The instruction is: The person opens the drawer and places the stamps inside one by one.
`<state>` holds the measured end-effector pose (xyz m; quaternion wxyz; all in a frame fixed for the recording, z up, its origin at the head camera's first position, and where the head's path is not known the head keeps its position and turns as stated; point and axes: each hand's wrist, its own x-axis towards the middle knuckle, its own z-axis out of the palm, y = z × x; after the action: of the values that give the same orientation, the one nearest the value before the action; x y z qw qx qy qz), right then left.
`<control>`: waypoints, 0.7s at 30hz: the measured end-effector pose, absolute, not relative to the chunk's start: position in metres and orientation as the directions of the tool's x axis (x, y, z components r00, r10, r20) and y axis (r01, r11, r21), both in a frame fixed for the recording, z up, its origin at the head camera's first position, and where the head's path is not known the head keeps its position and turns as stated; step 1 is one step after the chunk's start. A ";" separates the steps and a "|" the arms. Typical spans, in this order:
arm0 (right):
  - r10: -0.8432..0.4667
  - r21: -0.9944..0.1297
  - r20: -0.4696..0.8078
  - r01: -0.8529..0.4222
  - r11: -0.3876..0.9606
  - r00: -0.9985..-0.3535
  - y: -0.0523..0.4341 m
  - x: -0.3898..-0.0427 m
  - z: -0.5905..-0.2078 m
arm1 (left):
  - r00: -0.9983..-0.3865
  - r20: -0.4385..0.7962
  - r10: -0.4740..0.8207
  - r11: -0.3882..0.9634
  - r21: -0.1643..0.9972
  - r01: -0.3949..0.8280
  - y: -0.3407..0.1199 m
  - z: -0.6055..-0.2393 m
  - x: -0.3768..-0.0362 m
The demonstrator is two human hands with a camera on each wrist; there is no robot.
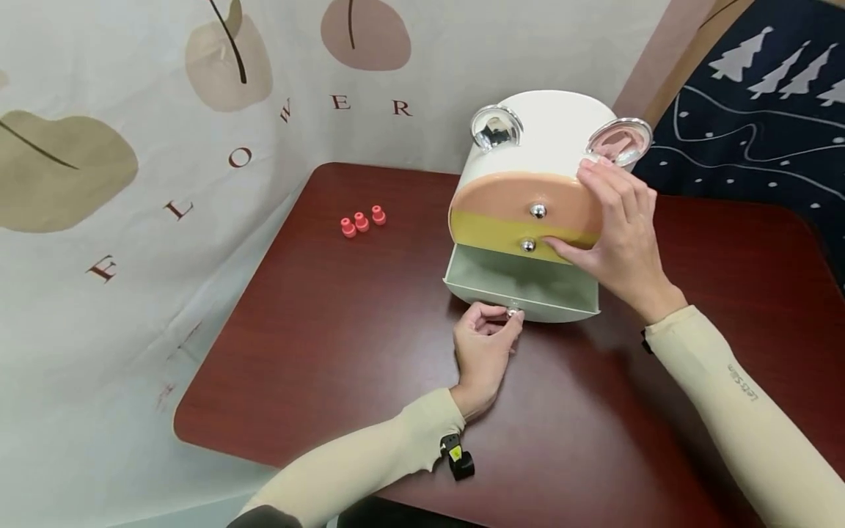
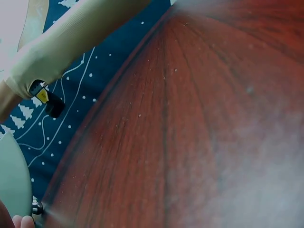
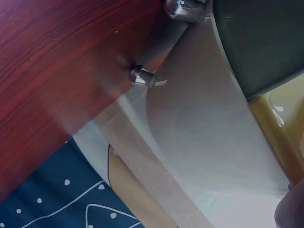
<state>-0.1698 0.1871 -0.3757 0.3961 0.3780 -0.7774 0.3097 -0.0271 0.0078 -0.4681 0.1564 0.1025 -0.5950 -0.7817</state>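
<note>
We seem to be in a home corner made over for filming: a dark red table (image 1: 343, 345) stands against a hanging cloth (image 1: 119, 183) printed with leaves and "FLOWER", beside a navy blanket (image 1: 759, 132) with white trees.

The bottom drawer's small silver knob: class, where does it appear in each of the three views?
Head: silver knob below centre, pinched by the left hand.
Left wrist: bottom-left corner, beside a fingertip.
Right wrist: not clearly in it; the knobs there cannot be matched.
Shared landmark: the red-brown table.
</note>
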 end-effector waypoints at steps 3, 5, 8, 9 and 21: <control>-0.365 -0.169 0.840 -0.834 0.525 -0.400 0.188 -0.171 -0.375 | -0.931 0.019 -0.366 -0.230 0.967 0.111 0.006 -0.467 -0.022; -0.379 -0.154 0.836 -0.832 0.533 -0.398 0.190 -0.171 -0.371 | -0.934 0.017 -0.357 -0.227 0.968 0.105 0.007 -0.465 -0.018; -0.387 -0.141 0.833 -0.828 0.542 -0.395 0.193 -0.175 -0.366 | -0.941 0.030 -0.338 -0.207 0.973 0.105 0.009 -0.463 -0.018; -0.390 -0.138 0.832 -0.828 0.544 -0.395 0.194 -0.177 -0.365 | -0.941 0.035 -0.335 -0.199 0.974 0.107 0.009 -0.462 -0.019; -0.371 -0.161 0.838 -0.831 0.532 -0.400 0.190 -0.171 -0.371 | -0.829 0.045 -0.557 -0.141 0.979 0.148 -0.037 -0.452 -0.032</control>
<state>-0.1710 0.1904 -0.3714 0.3908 0.3837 -0.7832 0.2944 -0.0321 -0.0368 -0.4522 0.2393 0.1679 -0.6101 -0.7365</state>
